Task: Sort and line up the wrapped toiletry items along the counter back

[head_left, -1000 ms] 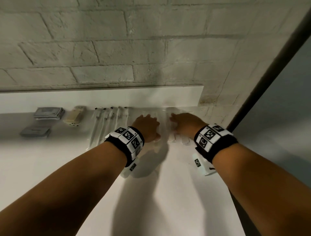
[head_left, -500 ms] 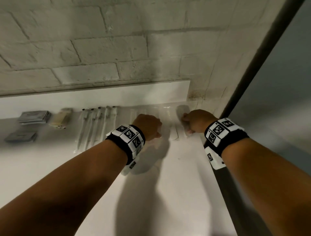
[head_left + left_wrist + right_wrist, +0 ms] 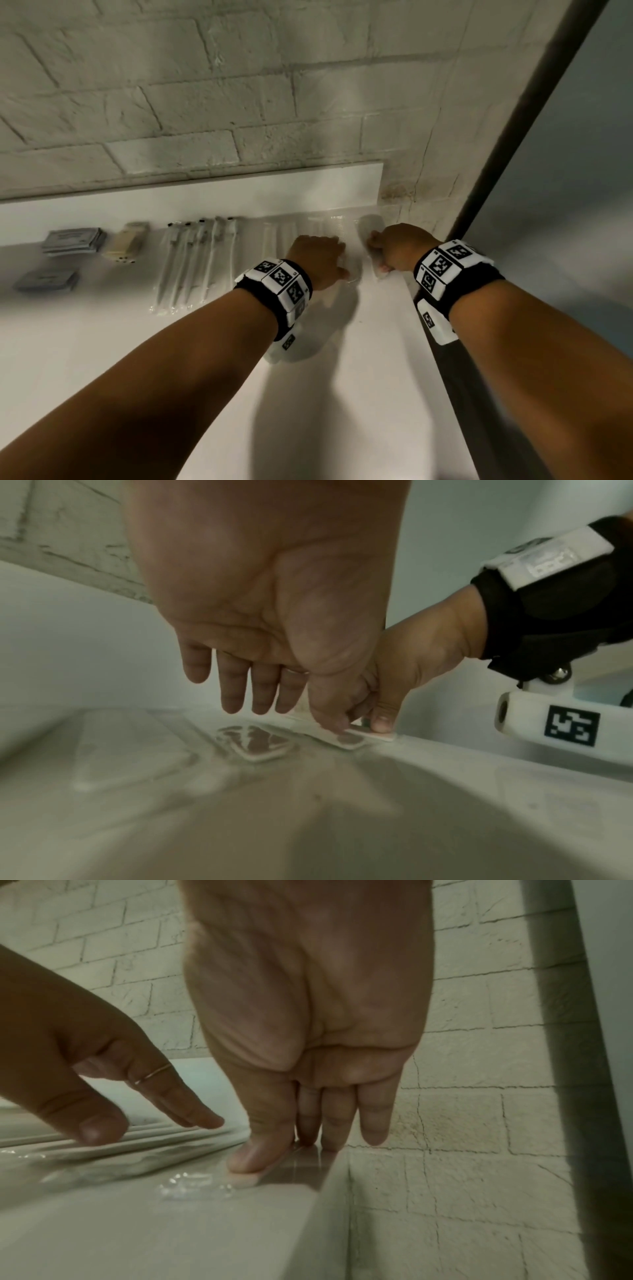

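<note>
Along the back of the white counter [image 3: 342, 394] lie grey packets [image 3: 73, 240], a beige packet [image 3: 126, 243], wrapped toothbrushes [image 3: 191, 260] and long white wrapped pieces [image 3: 284, 229]. My left hand [image 3: 322, 253] hovers over flat wrapped white pieces [image 3: 260, 748] with its fingers straight, the thumb tip touching the rightmost one. My right hand [image 3: 394, 250] pinches that wrapped white item [image 3: 370, 226] at the counter's right end. Its thumb [image 3: 253, 1156] presses on the item [image 3: 246, 1179], and the other fingers stand on its far side.
A white backsplash [image 3: 205, 202] and a brick wall run behind the row. The counter's right edge [image 3: 421, 329] drops off right beside my right hand, next to a dark upright frame [image 3: 513, 154].
My right hand has slid from beside the left hand out to the counter's right end, taking the wrapped item with it. The left hand has stayed over the white pieces.
</note>
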Demonstrator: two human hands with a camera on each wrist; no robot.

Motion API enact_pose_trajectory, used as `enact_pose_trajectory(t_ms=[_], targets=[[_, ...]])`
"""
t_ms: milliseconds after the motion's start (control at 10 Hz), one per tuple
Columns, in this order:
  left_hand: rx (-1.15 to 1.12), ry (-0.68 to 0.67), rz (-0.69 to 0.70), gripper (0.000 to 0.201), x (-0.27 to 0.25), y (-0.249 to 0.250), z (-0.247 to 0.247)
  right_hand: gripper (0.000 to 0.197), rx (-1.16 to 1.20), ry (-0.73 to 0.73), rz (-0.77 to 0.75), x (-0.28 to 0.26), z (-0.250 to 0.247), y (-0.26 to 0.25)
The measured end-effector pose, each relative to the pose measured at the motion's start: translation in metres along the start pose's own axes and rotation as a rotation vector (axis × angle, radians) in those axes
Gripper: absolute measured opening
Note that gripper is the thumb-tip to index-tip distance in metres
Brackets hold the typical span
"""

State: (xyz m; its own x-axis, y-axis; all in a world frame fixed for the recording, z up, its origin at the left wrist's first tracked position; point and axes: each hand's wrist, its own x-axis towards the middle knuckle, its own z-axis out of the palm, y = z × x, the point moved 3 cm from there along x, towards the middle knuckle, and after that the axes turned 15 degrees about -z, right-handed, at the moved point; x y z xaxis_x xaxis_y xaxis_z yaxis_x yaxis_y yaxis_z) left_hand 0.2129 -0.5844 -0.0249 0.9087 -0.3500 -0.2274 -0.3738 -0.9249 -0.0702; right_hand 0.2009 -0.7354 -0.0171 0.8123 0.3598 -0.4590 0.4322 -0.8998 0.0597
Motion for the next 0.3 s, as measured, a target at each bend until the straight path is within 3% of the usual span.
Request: enact_pose_trajectory(t_ms=[100, 300], targets=[[0.0, -0.033, -0.089, 0.062, 0.003, -0.013, 0.001, 0.052, 0.004, 0.003, -0.009, 0.0, 0.003, 0.002], [-0.111, -0.055, -0.11, 0.061, -0.009, -0.024, -0.002, 0.062, 0.168, 0.071, 0.052, -0.01, -0.005, 0.003]])
